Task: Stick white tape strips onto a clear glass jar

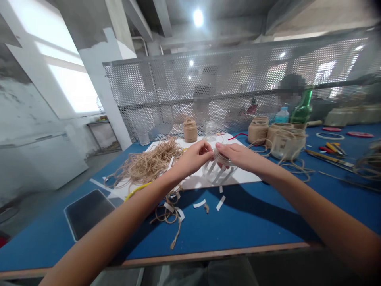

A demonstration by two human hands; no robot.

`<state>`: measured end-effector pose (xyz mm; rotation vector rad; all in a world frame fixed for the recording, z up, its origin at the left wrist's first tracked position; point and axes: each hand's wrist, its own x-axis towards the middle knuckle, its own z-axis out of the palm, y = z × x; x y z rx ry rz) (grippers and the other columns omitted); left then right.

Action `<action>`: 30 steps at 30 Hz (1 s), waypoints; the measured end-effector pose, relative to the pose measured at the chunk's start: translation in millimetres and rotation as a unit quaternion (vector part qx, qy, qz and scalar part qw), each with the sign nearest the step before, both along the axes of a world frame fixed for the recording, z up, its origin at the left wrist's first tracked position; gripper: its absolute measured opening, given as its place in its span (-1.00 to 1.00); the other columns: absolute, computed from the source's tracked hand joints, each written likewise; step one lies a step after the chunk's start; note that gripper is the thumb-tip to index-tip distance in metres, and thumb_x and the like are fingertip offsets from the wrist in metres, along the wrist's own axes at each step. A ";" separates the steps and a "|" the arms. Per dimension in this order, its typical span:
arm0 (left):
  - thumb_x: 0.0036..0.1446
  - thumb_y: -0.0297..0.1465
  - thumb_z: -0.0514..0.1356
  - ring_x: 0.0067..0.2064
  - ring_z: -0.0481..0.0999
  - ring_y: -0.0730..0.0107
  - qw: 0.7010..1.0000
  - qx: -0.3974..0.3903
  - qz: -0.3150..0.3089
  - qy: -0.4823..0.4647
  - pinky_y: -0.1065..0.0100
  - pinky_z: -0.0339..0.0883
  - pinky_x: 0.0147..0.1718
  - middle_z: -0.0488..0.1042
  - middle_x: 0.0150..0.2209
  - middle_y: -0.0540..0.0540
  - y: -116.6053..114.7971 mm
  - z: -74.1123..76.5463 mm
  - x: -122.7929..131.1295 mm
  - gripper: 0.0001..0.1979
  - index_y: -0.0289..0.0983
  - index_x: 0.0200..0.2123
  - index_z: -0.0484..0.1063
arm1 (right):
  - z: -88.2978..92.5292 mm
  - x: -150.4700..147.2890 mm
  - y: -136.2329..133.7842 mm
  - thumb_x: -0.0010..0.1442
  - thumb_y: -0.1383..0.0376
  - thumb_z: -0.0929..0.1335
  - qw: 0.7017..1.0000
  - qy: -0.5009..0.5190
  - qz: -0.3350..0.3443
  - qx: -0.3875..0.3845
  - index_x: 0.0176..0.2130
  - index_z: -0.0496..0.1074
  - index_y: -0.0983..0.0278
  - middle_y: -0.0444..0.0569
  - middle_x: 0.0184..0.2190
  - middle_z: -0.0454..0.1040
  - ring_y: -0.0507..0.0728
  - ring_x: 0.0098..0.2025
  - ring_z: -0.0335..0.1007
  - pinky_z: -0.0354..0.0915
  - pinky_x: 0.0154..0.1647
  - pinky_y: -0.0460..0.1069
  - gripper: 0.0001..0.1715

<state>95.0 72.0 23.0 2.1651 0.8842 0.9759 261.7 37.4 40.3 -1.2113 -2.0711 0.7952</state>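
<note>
Got a clear glass jar point(218, 174) wrapped in white paper strips, held just above the white board point(247, 178), axis tilted. Right hand point(236, 155) sits slightly closer, fingers point(226, 150) pinching the rim point(222, 159); left hand point(193, 158) is curled against it.

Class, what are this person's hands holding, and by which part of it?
The left hand and right hand grip a clear glass jar banded with white strips, by its round upper end.
</note>
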 end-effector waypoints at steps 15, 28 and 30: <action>0.07 -0.39 0.03 -0.47 0.28 0.50 0.962 0.209 0.129 0.116 0.43 0.12 -0.45 0.34 -0.51 0.02 -24.7 3.8 -1.6 -0.90 -0.28 -0.45 0.25 | -1.4 1.2 -0.6 0.19 -0.09 0.02 0.999 0.034 -0.006 0.007 -0.61 0.21 0.29 -0.09 -0.62 0.33 0.02 -0.52 0.25 0.14 -0.39 -0.06 -0.35; -0.03 -0.31 0.04 -0.57 0.21 0.50 0.952 0.169 0.129 0.219 0.45 0.00 -0.57 0.29 -0.64 0.04 -27.3 6.8 -0.5 -0.80 -0.28 -0.61 0.21 | -1.4 -2.1 -6.7 0.20 -0.07 0.02 1.000 -0.006 -0.015 0.012 -0.59 0.29 0.30 -0.05 -0.57 0.39 0.06 -0.45 0.26 0.10 -0.34 -0.04 -0.34; -0.04 -0.30 0.05 -0.58 0.19 0.51 0.949 0.167 0.124 0.237 0.45 -0.02 -0.58 0.28 -0.65 0.04 -28.2 10.2 -3.1 -0.78 -0.28 -0.62 0.21 | 1.2 -4.2 -11.0 0.20 -0.06 0.03 1.000 -0.020 -0.014 0.013 -0.58 0.32 0.31 -0.04 -0.54 0.40 0.06 -0.44 0.24 0.09 -0.34 -0.04 -0.33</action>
